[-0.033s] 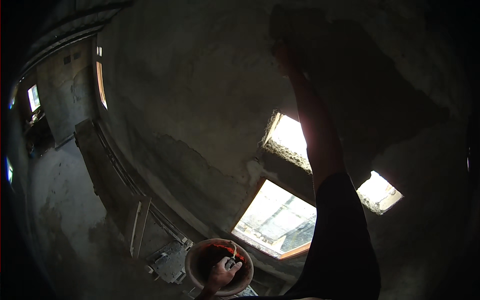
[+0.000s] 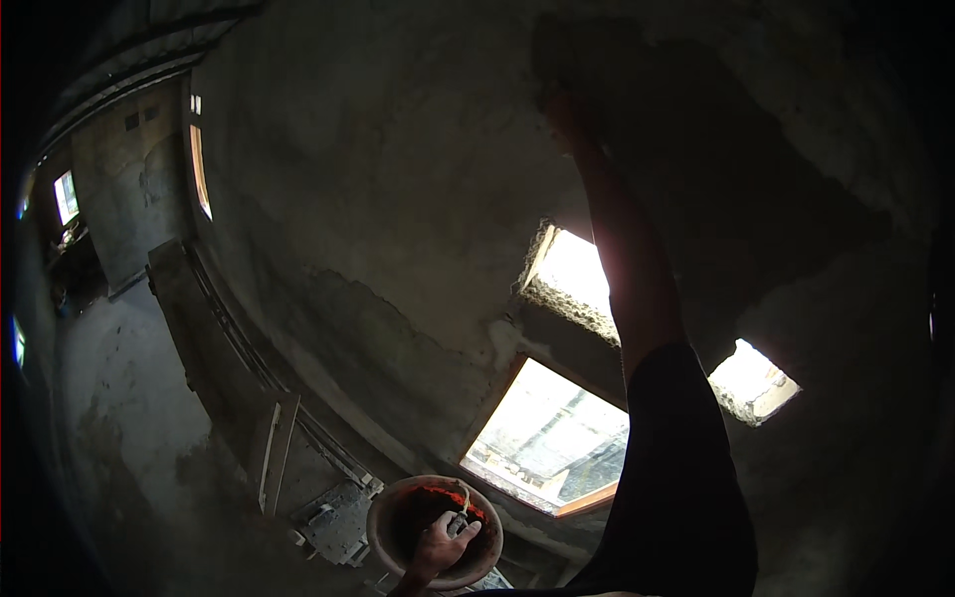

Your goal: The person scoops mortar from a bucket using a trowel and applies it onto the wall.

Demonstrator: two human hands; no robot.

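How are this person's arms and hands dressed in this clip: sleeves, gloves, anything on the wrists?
The right arm wears a short dark sleeve ending near the elbow; forearm and right hand are bare. The left hand is bare and gloveless. The dim light hides any wrist items.

Camera: one view only, a wide fisheye worn on the person's head, so no second view shares the scene.
Facing: tilted steeply upward at a rough grey plastered ceiling (image 2: pixel 398 199) and the tops of the walls.
Bending: straight edges curve toward the rim; the corners at 10 and 2 o'clock go black.
Near range: the left hand (image 2: pixel 438 547) with a round pan (image 2: pixel 388 517) sits close at 6 o'clock.
Mid range: the right arm runs from 5 o'clock up past centre, the right hand (image 2: pixel 569 111) against the ceiling at 12 o'clock.
Far range: bright window openings (image 2: pixel 547 433) at 5 o'clock, against the light.
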